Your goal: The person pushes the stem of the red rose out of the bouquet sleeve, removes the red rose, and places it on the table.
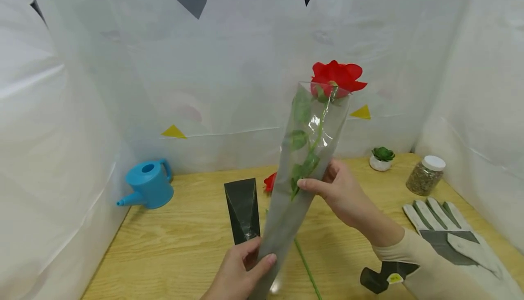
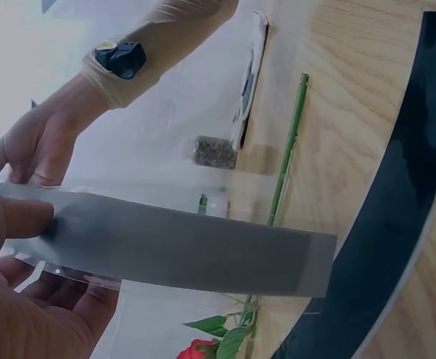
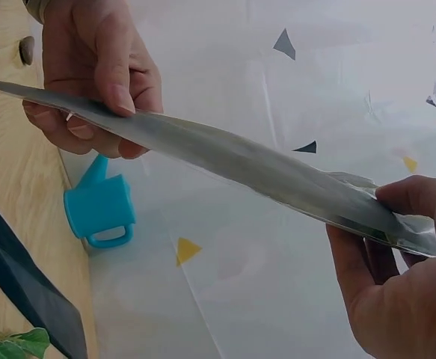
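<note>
A staged craft booth, not a home. White plastic sheeting with triangle markers [image 1: 192,3] walls a light wooden tabletop [image 1: 184,241]. At 10 o'clock stands a blue plastic watering can [image 1: 148,185].

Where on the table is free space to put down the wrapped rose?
The widest bare wood lies between the watering can and the dark sleeve. A smaller patch sits between the succulent pot and the gloves. The middle is crowded: a second rose and its stem lie there.
</note>
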`<control>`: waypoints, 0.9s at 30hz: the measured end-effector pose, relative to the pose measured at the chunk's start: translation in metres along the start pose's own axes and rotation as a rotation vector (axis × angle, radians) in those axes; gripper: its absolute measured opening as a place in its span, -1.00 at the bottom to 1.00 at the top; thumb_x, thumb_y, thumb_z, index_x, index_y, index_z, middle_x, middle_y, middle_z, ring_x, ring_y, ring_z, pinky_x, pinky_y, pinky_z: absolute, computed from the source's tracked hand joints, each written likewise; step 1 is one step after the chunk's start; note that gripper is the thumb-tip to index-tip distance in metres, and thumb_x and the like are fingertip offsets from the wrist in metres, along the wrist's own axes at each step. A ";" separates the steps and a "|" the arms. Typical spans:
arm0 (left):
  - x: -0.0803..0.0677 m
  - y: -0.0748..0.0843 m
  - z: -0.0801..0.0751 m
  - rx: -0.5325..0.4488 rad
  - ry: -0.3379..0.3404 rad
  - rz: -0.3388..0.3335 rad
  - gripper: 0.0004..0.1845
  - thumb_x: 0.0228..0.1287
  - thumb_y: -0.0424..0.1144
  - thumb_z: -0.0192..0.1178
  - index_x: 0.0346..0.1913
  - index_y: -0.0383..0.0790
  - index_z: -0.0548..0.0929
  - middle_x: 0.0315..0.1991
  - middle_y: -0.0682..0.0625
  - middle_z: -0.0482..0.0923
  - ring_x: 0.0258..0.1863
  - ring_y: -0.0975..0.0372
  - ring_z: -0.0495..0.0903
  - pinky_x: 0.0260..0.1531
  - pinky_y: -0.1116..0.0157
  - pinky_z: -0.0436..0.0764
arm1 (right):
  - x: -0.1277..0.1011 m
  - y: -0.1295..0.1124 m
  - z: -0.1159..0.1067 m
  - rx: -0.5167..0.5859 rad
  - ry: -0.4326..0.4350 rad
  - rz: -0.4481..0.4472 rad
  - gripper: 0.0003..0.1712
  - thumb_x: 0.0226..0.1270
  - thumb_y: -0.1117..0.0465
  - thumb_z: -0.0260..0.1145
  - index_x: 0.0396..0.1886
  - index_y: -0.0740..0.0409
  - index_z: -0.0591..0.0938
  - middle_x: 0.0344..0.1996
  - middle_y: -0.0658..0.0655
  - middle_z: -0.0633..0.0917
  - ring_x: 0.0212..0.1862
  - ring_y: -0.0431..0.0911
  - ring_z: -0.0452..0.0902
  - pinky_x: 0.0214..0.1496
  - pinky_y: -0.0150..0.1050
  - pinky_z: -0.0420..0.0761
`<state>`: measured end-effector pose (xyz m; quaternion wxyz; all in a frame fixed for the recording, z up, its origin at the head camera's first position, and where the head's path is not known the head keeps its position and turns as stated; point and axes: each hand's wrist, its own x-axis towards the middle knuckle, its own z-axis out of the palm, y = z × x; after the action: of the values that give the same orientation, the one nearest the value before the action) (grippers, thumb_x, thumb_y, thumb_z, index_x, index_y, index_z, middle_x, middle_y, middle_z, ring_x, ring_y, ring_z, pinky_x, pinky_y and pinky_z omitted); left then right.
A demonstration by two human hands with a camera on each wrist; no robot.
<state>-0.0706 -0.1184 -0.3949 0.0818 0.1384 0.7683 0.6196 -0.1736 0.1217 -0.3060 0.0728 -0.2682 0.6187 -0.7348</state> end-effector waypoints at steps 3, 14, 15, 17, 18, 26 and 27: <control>-0.002 0.003 -0.002 0.004 -0.009 0.035 -0.81 0.37 -0.16 0.27 -0.13 -0.23 0.66 -0.24 0.02 0.61 -0.26 0.25 0.61 -0.24 0.25 0.64 | 0.002 -0.003 -0.002 0.026 -0.012 0.013 -0.56 0.33 0.46 0.30 0.20 0.25 0.49 0.04 0.19 0.62 0.07 0.02 0.56 0.10 -0.12 0.57; -0.001 0.003 -0.005 -0.001 -0.047 -0.040 -0.82 0.22 -0.25 0.40 -0.15 -0.18 0.69 -0.37 0.01 0.58 -0.41 0.24 0.55 -0.39 0.25 0.62 | 0.003 -0.023 -0.013 0.109 0.147 0.016 -0.57 0.40 0.43 0.27 0.22 0.29 0.45 0.12 0.19 0.57 0.11 0.02 0.55 0.13 -0.16 0.55; -0.001 0.003 -0.006 -0.011 -0.044 -0.041 -0.81 0.21 -0.25 0.41 -0.15 -0.18 0.69 -0.36 0.00 0.59 -0.38 0.22 0.58 -0.35 0.23 0.64 | 0.003 -0.023 -0.012 0.110 0.146 0.018 -0.56 0.39 0.43 0.28 0.23 0.28 0.44 0.12 0.19 0.57 0.11 0.02 0.55 0.13 -0.16 0.55; -0.001 0.002 -0.006 -0.004 -0.039 -0.030 -0.81 0.19 -0.23 0.42 -0.17 -0.18 0.68 -0.37 0.00 0.56 -0.35 0.21 0.57 -0.33 0.23 0.63 | 0.003 -0.022 -0.011 0.108 0.141 0.019 -0.56 0.38 0.44 0.28 0.22 0.29 0.46 0.10 0.19 0.58 0.10 0.02 0.56 0.12 -0.15 0.56; -0.001 0.002 -0.006 0.004 -0.032 -0.025 -0.81 0.18 -0.22 0.43 -0.20 -0.17 0.68 -0.38 0.00 0.55 -0.35 0.22 0.55 -0.33 0.23 0.62 | 0.003 -0.021 -0.010 0.104 0.141 0.017 -0.57 0.37 0.45 0.29 0.21 0.30 0.47 0.09 0.19 0.59 0.09 0.02 0.57 0.12 -0.15 0.56; -0.003 0.003 -0.005 0.082 -0.011 -0.007 -0.69 0.16 -0.07 0.43 -0.41 -0.19 0.55 -0.52 0.08 0.39 -0.49 0.30 0.30 -0.55 0.24 0.37 | 0.004 -0.014 -0.003 0.059 0.140 -0.019 -0.58 0.30 0.51 0.32 0.14 0.31 0.51 0.04 0.21 0.62 0.06 0.03 0.58 0.10 -0.14 0.57; -0.004 0.003 -0.004 0.081 -0.011 -0.010 -0.69 0.16 -0.07 0.43 -0.41 -0.19 0.55 -0.52 0.08 0.39 -0.50 0.30 0.30 -0.55 0.24 0.37 | 0.004 -0.013 -0.003 0.055 0.136 -0.022 -0.57 0.30 0.52 0.32 0.15 0.32 0.52 0.05 0.21 0.62 0.07 0.04 0.58 0.11 -0.13 0.57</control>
<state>-0.0679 -0.1231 -0.3912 0.0835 0.1412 0.7929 0.5869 -0.1754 0.1255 -0.2929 0.0300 -0.2225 0.5989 -0.7687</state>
